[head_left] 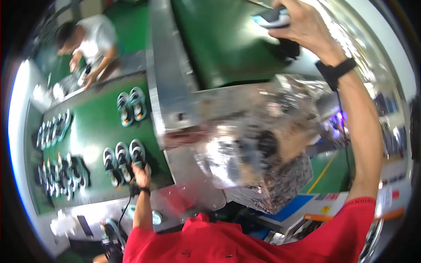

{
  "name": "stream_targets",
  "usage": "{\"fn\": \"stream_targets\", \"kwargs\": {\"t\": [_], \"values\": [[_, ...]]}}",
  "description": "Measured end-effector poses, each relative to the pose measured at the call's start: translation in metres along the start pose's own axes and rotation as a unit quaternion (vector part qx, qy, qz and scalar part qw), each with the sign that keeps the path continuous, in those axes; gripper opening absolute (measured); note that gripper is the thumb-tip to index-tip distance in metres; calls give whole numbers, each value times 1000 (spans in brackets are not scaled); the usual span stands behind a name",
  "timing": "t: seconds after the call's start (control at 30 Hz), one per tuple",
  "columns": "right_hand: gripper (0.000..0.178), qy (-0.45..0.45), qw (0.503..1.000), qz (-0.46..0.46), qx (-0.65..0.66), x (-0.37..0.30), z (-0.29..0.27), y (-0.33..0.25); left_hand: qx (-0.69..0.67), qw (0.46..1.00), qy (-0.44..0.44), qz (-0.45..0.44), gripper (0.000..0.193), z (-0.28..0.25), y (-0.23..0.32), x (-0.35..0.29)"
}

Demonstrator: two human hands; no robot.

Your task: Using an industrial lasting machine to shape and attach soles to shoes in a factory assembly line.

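Observation:
At the far right, my right hand (307, 30) is raised over a green surface, its fingers closed round a dark and pale-blue sneaker (272, 18); motion smears its outline. My left hand (141, 176) reaches down to the green work surface (90, 147) on the left. Its fingers are at the heel end of a black-and-white sneaker (137, 151), the rightmost of three in a row, and seem to grip it. Right beside it stand the middle sneaker (123, 158) and the left sneaker (110, 162). My palm hides part of the gripped heel.
Farther up lies a pair of sneakers (131, 105). Several more shoes (61, 175) line the left side. A metal rail (164, 65) divides the two green surfaces. A plastic-wrapped box (263, 162) stands before me. Across the left surface a person (94, 44) handles a shoe.

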State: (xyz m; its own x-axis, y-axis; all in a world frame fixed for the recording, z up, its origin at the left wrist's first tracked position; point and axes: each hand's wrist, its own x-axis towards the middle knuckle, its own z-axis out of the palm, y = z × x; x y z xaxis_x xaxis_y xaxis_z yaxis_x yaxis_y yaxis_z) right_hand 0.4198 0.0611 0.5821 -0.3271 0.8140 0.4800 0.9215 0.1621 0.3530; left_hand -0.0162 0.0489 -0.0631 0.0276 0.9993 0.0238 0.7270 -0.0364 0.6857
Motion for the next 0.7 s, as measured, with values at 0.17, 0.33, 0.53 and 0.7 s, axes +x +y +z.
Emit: {"fn": "stream_targets", "kwargs": {"t": [0.17, 0.33, 0.53, 0.7], "values": [[53, 212, 960, 178, 41, -74, -122, 29, -40, 984, 12, 173, 66, -27, 102, -48], [35, 270, 831, 404, 271, -180, -228, -28, -432, 719, -543, 44, 54, -103, 304, -147], [28, 349, 743, 468, 327, -346, -284, -151, -539, 373, -750, 91, 85, -136, 487, -254], [33, 430, 578, 625, 300, -487, -316, -256, -441, 203, -874, 1, 70, -153, 519, -389]]}}
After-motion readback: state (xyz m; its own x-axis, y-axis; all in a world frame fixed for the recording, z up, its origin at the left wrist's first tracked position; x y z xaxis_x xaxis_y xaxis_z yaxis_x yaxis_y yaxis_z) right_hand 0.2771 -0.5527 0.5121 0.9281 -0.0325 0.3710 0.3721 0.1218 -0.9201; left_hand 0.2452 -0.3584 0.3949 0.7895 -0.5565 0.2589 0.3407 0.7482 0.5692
